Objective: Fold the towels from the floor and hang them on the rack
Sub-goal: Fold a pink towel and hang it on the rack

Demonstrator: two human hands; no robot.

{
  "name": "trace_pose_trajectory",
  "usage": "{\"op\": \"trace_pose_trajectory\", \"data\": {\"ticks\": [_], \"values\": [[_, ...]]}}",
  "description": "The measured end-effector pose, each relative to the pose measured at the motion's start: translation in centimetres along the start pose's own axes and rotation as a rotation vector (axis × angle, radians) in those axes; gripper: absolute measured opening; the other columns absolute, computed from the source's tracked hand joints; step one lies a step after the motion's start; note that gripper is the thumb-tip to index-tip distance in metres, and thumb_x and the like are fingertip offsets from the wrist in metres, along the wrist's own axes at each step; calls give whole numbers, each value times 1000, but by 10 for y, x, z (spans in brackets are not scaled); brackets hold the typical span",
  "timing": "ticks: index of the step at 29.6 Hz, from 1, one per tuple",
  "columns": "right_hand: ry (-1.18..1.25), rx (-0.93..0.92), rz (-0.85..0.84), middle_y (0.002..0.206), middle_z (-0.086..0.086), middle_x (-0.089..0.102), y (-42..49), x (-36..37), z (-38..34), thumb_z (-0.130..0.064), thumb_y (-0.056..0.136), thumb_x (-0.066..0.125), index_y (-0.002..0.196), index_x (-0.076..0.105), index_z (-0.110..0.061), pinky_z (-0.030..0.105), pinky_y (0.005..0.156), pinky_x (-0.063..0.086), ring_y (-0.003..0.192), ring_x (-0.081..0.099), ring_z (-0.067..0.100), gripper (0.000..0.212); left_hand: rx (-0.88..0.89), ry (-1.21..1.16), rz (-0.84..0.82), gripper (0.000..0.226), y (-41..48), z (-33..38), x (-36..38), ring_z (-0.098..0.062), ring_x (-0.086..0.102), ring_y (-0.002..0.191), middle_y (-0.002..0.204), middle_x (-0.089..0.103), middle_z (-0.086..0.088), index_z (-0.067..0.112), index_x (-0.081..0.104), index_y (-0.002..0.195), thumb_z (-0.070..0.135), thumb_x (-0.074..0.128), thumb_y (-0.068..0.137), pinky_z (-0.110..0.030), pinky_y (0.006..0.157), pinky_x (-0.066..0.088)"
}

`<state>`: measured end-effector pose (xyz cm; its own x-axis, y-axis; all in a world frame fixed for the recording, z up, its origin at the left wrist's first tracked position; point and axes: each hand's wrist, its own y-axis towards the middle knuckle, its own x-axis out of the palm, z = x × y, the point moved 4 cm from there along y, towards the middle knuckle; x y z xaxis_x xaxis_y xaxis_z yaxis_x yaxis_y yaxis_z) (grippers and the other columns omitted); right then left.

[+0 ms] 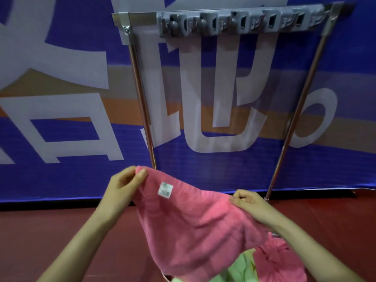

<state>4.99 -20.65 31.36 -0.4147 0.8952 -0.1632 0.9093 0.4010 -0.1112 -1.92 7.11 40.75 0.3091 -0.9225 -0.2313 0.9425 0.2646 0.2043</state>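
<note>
The pink towel [193, 224] hangs spread between two hands at 6 o'clock in the view. The left hand [126, 184] pinches one top corner between thumb and fingers [142, 177] and the right hand [249, 202] grips the other top edge toward 4 o'clock, probably to open the cloth flat, label [165, 189] up, for a first fold. The rack [240, 21] stands at 12 o'clock against the banner [61, 98], with the towel well below its top bar and not yet on it. At 5 o'clock the towel covers much of a green towel [240, 269] and another pink one [280, 259], both cut off by the frame's edge, so the pile's size is unclear.
</note>
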Motion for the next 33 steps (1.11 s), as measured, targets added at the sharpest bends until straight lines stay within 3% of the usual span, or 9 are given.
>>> {"op": "trace_pose_trajectory", "data": {"ticks": [4, 7, 10, 16, 22, 25, 30, 33], "values": [[133, 6, 78, 49, -6, 41, 4, 16, -20, -12, 85, 57, 52, 48, -19, 21, 47, 26, 47, 34, 4, 35, -25, -98, -42, 19, -24, -22, 45, 5, 49, 52, 52, 60, 10, 8, 63, 67, 5, 57, 85, -9, 50, 41], [214, 38, 77, 47, -6, 40, 5, 32, -37, -16, 87, 55, 54, 44, -17, 20, 48, 27, 45, 34, 4, 34, -39, -135, -82, 21, -39, -31, 81, 2, 47, 56, 53, 57, 7, 0, 63, 66, 17, 66, 78, -14, 53, 41], [276, 71, 26, 39, -11, 43, 2, 46, -54, -19, 89, 52, 57, 44, -16, 16, 40, 33, 36, 39, 1, 33, -53, -187, -94, 21, -48, -27, 102, 2, 49, 54, 51, 59, 7, 10, 62, 61, 5, 62, 81, -12, 54, 41], [336, 73, 68, 42, -8, 51, -6, 53, -67, -18, 88, 55, 59, 51, -13, 13, 39, 41, 38, 46, 2, 29, -62, -232, -18, 17, -52, -22, 105, -14, 53, 63, 63, 57, -13, -9, 57, 67, 2, 65, 76, -27, 60, 44], [413, 77, 70, 44, -6, 59, -13, 56, -69, -14, 89, 52, 63, 54, -11, 15, 45, 47, 42, 55, 1, 26, -60, -208, -73, 13, -48, -15, 97, -14, 56, 65, 65, 62, -11, 2, 63, 64, 0, 64, 77, -19, 58, 47], [449, 67, 52, 45, -6, 60, -15, 59, -70, -14, 89, 51, 67, 55, -9, 14, 45, 47, 43, 56, 2, 23, -64, -225, -99, 13, -48, -14, 95, -13, 56, 66, 67, 62, -11, -7, 61, 70, 2, 62, 79, -19, 59, 47], [472, -28, -11, 67, 0, 69, -26, 60, -73, -13, 90, 49, 93, 60, -14, 16, 59, 54, 61, 65, 8, 12, -101, -236, -130, 13, -46, -15, 89, -7, 57, 61, 60, 65, 3, 0, 64, 69, 2, 60, 81, -16, 58, 48], [425, -148, -75, 79, -1, 71, -36, 59, -75, -15, 82, 56, 100, 60, -21, 17, 71, 53, 76, 66, 8, 19, -121, -237, -148, 11, -44, -14, 84, -8, 59, 62, 62, 67, 0, -5, 65, 74, 2, 60, 81, -17, 58, 49]]}}
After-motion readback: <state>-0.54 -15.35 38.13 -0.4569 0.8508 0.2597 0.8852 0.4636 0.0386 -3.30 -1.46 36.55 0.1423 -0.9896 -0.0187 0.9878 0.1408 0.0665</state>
